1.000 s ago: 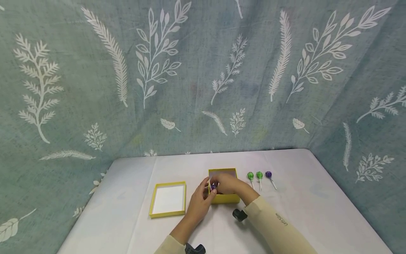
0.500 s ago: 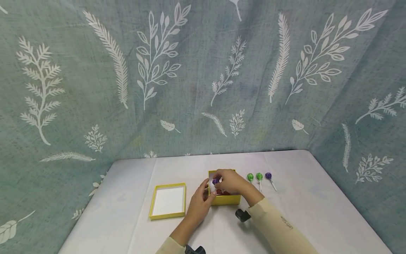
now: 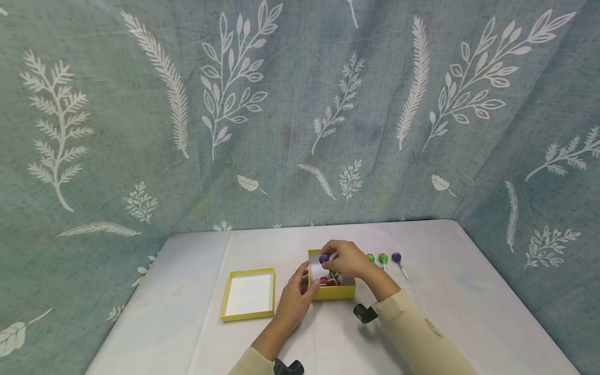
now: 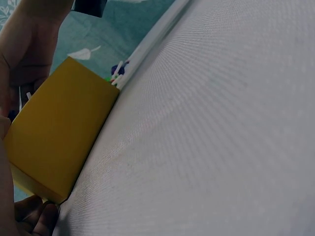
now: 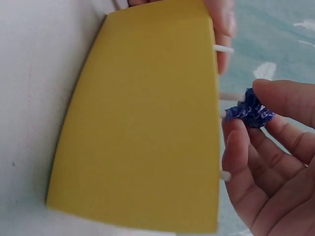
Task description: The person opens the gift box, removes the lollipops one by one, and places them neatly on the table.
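In the head view a yellow open box (image 3: 334,294) stands mid-table, with red lollipops (image 3: 323,281) and a green one inside. My left hand (image 3: 292,297) grips the box at its left side, thumb at the near corner and fingers around the side wall. Above the box's left part, my right hand (image 3: 346,259) pinches a purple lollipop (image 3: 323,258) by its wrapped head. The right wrist view shows that crinkled wrapper (image 5: 256,110) between thumb and fingers, close to the box rim. Several white sticks (image 5: 224,48) jut over the rim there.
Left of the box lies its yellow-rimmed lid (image 3: 248,295), white inside facing up. To the right, two green lollipops (image 3: 383,258) and a purple one (image 3: 396,258) lie in a row on the white tablecloth (image 3: 469,312). A leaf-patterned curtain (image 3: 281,130) hangs behind.
My right hand has risen and moved slightly back and right with the purple lollipop, uncovering the lollipops in the box. My left hand has stayed on the box.
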